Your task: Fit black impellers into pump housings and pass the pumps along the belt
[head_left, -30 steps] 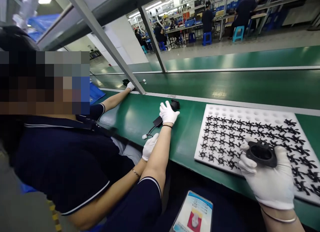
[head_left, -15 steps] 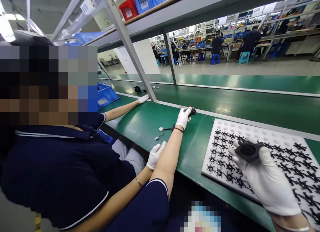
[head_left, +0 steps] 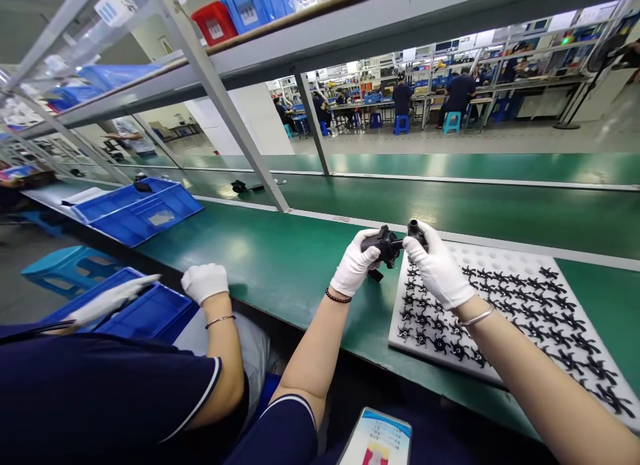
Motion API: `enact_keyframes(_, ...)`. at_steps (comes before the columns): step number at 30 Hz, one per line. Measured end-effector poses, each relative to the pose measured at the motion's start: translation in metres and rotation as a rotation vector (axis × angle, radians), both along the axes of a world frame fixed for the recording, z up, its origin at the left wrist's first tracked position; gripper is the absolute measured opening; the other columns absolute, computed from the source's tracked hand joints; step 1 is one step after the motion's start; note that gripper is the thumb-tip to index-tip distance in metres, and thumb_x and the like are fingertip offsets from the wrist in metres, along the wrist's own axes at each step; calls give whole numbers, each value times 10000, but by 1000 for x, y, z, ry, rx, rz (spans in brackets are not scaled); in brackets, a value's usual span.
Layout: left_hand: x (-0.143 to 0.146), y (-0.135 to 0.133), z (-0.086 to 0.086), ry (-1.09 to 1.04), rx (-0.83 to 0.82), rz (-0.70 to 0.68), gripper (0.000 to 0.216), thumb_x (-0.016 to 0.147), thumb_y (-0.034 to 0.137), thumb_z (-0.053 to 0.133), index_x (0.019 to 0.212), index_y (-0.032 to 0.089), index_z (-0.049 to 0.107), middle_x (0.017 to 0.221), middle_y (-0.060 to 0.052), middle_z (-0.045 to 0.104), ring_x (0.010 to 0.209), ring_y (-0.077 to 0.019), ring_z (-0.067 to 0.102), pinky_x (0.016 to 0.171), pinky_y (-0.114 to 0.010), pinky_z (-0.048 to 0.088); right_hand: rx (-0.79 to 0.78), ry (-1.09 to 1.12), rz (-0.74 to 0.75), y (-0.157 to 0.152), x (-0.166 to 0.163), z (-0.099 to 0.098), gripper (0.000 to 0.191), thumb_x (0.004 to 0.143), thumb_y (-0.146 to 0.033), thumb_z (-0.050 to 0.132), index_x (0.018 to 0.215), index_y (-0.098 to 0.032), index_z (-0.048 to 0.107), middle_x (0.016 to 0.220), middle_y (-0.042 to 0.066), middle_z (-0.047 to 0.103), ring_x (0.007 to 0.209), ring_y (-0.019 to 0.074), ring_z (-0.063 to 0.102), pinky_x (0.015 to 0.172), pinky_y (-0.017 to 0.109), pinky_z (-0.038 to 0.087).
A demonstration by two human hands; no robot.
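Note:
My gloved left hand [head_left: 353, 268] is closed around a black cylindrical motor-like part [head_left: 386, 245] above the green bench. My gloved right hand [head_left: 443, 271] grips a black plastic housing [head_left: 414, 229] with a short round spout pointing up. Both parts are held close together, end to end; whether they are joined I cannot tell. Under my right forearm lies a white foam tray [head_left: 395, 341] with rows of small black bladed impellers [head_left: 440, 345]. Round empty hollows show along its far edge.
To my left sits a co-worker, with one gloved hand [head_left: 205, 283] by the bench edge and the other over a blue bin [head_left: 165, 311]. A larger blue crate [head_left: 145, 211] rests on the bench. A slanted metal post [head_left: 225, 111] rises behind the bench.
My right hand has moved left and turned over, bringing the housing against the part in my left hand. The co-worker's hands have drawn back from the bench towards the blue bin.

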State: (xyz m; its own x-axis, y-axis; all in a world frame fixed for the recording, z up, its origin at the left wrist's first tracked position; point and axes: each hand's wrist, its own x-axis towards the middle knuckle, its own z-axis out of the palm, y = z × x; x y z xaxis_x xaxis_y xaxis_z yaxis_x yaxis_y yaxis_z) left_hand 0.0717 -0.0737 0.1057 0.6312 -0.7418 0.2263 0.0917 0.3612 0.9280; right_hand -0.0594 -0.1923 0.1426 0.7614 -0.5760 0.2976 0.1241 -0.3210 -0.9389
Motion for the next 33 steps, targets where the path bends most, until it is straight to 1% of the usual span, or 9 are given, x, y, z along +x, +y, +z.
enact_keyframes(3,2,-3,8,-2,4,4,701,606,548,874,1136,192,585,978,-44,644,635,-95,580,522,-212,472,-196,12,-2,-7,-2,0,777,863,-603,608,1483,-185,398,1462,139,489,1356,291,469,1184,483,343)
enact_keyframes(7,12,-24,41,37,-144,55,672,609,542,876,1110,229,556,913,-5,627,617,-83,582,530,-207,454,-61,158,70,-18,4,-10,887,864,-623,587,1563,-196,244,1516,174,414,1248,279,554,1050,477,472)
enact_keyframes(10,11,-54,79,72,-273,23,594,659,489,868,1072,240,521,885,14,615,656,-77,598,591,-199,459,-81,324,143,-23,23,-21,887,718,-542,769,1457,-174,446,1349,169,581,1012,250,650,916,443,547)
enact_keyframes(13,1,-90,115,108,-306,22,523,773,407,805,1147,255,472,987,-2,631,735,-78,638,700,-214,496,-154,305,105,-35,49,-24,566,740,-494,744,1189,-159,660,1057,79,713,895,204,674,831,334,569)
enact_keyframes(18,5,-156,144,-17,-386,162,802,721,226,845,1350,308,354,1214,-40,585,1019,-145,665,901,-265,518,-264,354,-216,-124,67,-1,468,830,-474,628,1193,-179,641,948,48,726,798,204,692,773,332,568)
enact_keyframes(21,30,-203,127,-168,-397,171,1002,619,104,877,1422,298,310,1246,-61,579,1097,-195,647,945,-298,511,-415,416,-441,-206,53,12,430,869,-371,577,1271,-222,606,1193,67,681,1109,264,636,989,402,494)
enact_keyframes(24,51,-251,80,-213,-324,66,1035,586,58,859,1437,281,314,1233,-77,603,1060,-202,664,953,-330,513,-556,544,-534,-272,32,8,419,897,-227,530,1309,-185,598,1370,116,577,1286,294,520,1117,432,390)
enact_keyframes(29,61,-311,-13,-101,123,27,788,606,43,819,1290,178,450,1178,-129,656,942,-164,684,920,-325,532,-722,826,-420,-323,18,-33,342,969,-239,540,1302,-177,579,1383,131,530,1182,251,576,1033,464,472)
enact_keyframes(33,75,-333,-53,-143,308,100,675,563,110,876,1146,126,535,1018,-105,678,902,-164,651,903,-323,513,-791,1033,-279,-345,15,-58,378,960,-348,598,1288,-161,568,1347,120,535,1154,238,580,967,455,521)
